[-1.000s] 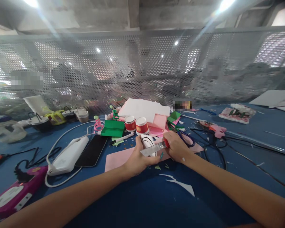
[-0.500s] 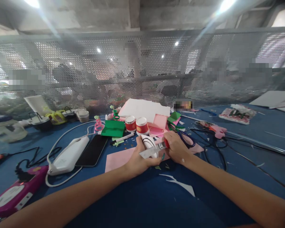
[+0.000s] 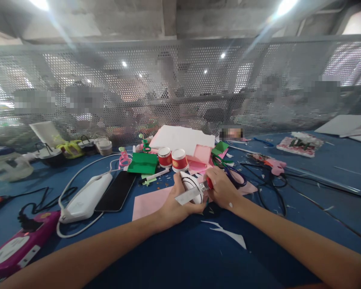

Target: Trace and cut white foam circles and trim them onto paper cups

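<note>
In my left hand [image 3: 176, 206] is a white cup-like round piece [image 3: 190, 182] with black curved lines, tilted, the fingers wrapped round its side. My right hand [image 3: 221, 186] grips a cutter knife [image 3: 188, 196] by its red handle. The broad metal blade points left and lies across the front of the white piece; whether it touches cannot be made out. Pink paper [image 3: 150, 202] lies under and left of my hands. Just beyond are two red-and-white paper cups [image 3: 165, 157]. Purple-handled scissors [image 3: 237, 178] lie beside my right hand.
A phone [image 3: 117, 190], a white power strip [image 3: 87, 196] and a magenta extension box [image 3: 24, 243] lie left, with cables. Green paper [image 3: 142, 163], a marker [image 3: 158, 175] and white sheets [image 3: 183, 138] are beyond. A pink glue gun [image 3: 275, 165] is right; a white scrap [image 3: 230, 235] lies in front.
The white piece has turned a little in my left hand, so more of its round, lined face shows. The knife and my right hand have shifted slightly left.
</note>
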Demonstrator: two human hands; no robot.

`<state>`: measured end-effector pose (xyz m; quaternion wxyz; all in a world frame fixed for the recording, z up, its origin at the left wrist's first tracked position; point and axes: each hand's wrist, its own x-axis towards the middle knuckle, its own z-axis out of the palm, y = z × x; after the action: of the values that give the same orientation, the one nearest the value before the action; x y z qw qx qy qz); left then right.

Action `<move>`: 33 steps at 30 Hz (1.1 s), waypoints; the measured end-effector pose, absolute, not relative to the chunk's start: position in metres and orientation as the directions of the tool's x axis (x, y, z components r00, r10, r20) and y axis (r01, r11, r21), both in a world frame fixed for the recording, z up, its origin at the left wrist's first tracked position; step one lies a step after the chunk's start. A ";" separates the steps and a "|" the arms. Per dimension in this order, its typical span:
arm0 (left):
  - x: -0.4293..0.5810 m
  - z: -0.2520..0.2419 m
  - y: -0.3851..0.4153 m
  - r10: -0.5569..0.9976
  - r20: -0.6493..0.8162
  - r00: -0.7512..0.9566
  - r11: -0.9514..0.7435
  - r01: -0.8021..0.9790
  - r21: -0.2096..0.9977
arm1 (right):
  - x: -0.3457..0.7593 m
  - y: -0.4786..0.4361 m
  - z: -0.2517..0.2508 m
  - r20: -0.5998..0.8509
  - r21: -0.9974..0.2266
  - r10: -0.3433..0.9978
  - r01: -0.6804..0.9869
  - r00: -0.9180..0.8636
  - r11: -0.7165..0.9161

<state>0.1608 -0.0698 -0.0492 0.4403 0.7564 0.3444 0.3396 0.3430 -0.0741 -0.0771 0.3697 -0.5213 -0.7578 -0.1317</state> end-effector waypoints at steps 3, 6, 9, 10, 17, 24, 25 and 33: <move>0.161 -0.051 -0.069 0.829 0.231 0.509 -0.379 0.207 0.902 | 0.341 -0.076 -0.075 0.696 -0.187 0.695 0.889 -0.180 0.418; 0.161 -0.054 -0.069 0.832 0.250 0.496 -0.398 0.218 0.891 | 0.339 -0.078 -0.074 0.703 -0.188 0.689 0.888 -0.177 0.420; 0.161 -0.053 -0.070 0.831 0.261 0.491 -0.403 0.210 0.891 | 0.338 -0.079 -0.074 0.722 -0.196 0.672 0.882 -0.166 0.428; 0.161 -0.051 -0.071 0.827 0.261 0.498 -0.401 0.197 0.895 | 0.338 -0.078 -0.074 0.724 -0.202 0.670 0.878 -0.165 0.435; 0.161 -0.038 -0.074 0.780 0.297 0.550 -0.355 -0.002 0.935 | 0.346 -0.069 -0.074 0.711 -0.194 0.681 0.884 -0.172 0.426; 0.161 -0.043 -0.073 0.794 0.376 0.478 -0.399 -0.056 0.915 | 0.349 -0.067 -0.073 0.708 -0.195 0.688 0.893 -0.158 0.406; 0.160 -0.045 -0.072 0.789 0.401 0.465 -0.419 -0.071 0.905 | 0.349 -0.067 -0.073 0.707 -0.200 0.689 0.890 -0.159 0.411; 0.161 -0.048 -0.072 0.745 0.421 0.517 -0.485 -0.013 0.875 | 0.352 -0.071 -0.075 0.702 -0.218 0.700 0.896 -0.132 0.387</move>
<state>0.1612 -0.0723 -0.0481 0.4450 0.7488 0.2445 0.4261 0.3515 -0.0713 -0.0751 0.3799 -0.5383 -0.7411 -0.1292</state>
